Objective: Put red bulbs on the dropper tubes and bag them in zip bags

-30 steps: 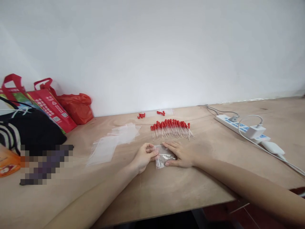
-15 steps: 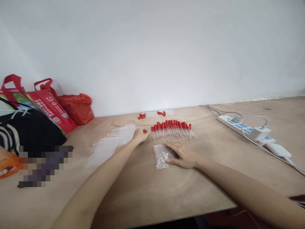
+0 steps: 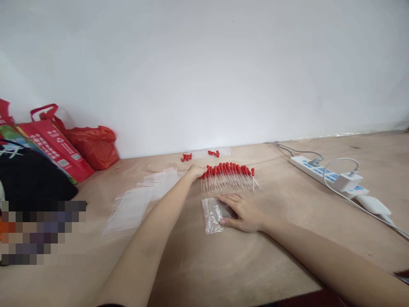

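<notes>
Droppers [image 3: 227, 170] lie capped in a row, loose caps [image 3: 186, 157] behind it apparently unfitted, the left hand [image 3: 196, 172] narrowed at its left end, whether gripping I can't tell, the right hand [image 3: 244, 213] spread across a clear bag [image 3: 211, 219] before it.

The plastic bag [image 3: 211, 217] looks glossy, the tabletop [image 3: 188, 268] wooden.

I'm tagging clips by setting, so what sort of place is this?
Probably a makeshift work table, perhaps in a home, though the picture cannot settle that: a row of red-topped droppers lies on a wooden tabletop, with a red printed bag off to the left.
</notes>
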`<control>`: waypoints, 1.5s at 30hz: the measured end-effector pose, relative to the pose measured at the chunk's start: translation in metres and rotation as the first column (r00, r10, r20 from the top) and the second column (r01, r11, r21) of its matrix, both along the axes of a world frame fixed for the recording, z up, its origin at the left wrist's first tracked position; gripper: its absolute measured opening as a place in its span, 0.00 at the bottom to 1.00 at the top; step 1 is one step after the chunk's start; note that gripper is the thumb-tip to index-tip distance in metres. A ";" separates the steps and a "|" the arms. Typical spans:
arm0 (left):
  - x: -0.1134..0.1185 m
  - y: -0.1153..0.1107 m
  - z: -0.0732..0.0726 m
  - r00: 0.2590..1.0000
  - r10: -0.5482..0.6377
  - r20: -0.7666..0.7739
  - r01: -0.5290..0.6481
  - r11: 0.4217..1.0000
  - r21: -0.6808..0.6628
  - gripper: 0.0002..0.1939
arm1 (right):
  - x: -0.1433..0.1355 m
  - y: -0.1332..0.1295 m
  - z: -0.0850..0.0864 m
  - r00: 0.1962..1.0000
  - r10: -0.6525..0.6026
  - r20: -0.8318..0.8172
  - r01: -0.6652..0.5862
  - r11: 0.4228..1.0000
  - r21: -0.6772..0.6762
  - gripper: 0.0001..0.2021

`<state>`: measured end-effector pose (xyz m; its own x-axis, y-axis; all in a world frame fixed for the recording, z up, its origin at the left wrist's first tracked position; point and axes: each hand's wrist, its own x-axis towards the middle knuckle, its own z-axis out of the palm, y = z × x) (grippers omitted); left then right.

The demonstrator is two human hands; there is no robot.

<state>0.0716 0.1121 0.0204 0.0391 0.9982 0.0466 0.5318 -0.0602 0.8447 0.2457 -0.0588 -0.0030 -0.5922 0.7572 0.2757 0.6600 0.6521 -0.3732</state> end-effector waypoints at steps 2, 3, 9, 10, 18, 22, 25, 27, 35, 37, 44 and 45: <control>-0.005 -0.005 0.008 0.997 0.019 0.079 -0.017 1.000 -0.018 0.15 | 0.000 0.000 -0.001 1.000 0.001 0.005 -0.001 1.000 -0.002 0.35; -0.010 -0.009 0.013 0.992 0.031 0.119 -0.030 1.000 -0.008 0.15 | 0.000 0.000 -0.001 1.000 0.001 0.005 -0.001 1.000 -0.002 0.35; -0.057 -0.069 0.023 0.910 0.127 0.394 -0.208 0.963 0.170 0.12 | 0.002 0.000 -0.004 1.000 0.010 -0.016 -0.009 1.000 0.008 0.34; -0.066 -0.083 0.020 0.894 0.139 0.427 -0.238 0.953 0.189 0.13 | 0.002 0.000 -0.004 1.000 0.007 -0.018 -0.007 1.000 0.008 0.34; -0.090 -0.155 -0.012 0.831 0.110 0.545 -0.244 0.953 0.180 0.23 | 0.001 -0.001 -0.003 1.000 -0.006 -0.012 0.006 1.000 -0.003 0.34; -0.081 -0.156 -0.013 0.820 0.106 0.563 -0.240 0.956 0.169 0.24 | 0.001 -0.001 -0.003 1.000 -0.006 -0.010 0.006 1.000 0.000 0.34; -0.074 -0.159 -0.013 0.813 0.091 0.575 -0.226 0.960 0.166 0.23 | 0.001 -0.001 -0.003 1.000 -0.004 -0.013 0.004 1.000 0.006 0.34; -0.070 -0.163 -0.013 0.831 0.068 0.552 -0.186 0.970 0.159 0.21 | 0.001 -0.001 -0.003 1.000 -0.006 -0.016 0.006 1.000 0.006 0.34; -0.057 -0.179 -0.012 0.930 -0.227 0.289 0.222 0.974 0.052 0.12 | -0.002 0.000 -0.002 1.000 0.004 -0.016 -0.004 1.000 0.005 0.34; -0.053 -0.177 -0.013 0.917 -0.287 0.278 0.276 0.958 0.077 0.11 | -0.003 0.000 -0.001 1.000 0.018 -0.022 -0.018 1.000 0.009 0.34; -0.046 -0.169 -0.017 0.906 -0.387 0.175 0.361 0.918 0.162 0.05 | -0.007 0.000 0.001 0.999 0.049 -0.017 -0.049 0.999 0.007 0.33; -0.046 -0.169 -0.017 0.912 -0.392 0.124 0.369 0.913 0.172 0.05 | -0.007 0.001 0.001 0.999 0.049 -0.017 -0.049 0.999 0.007 0.33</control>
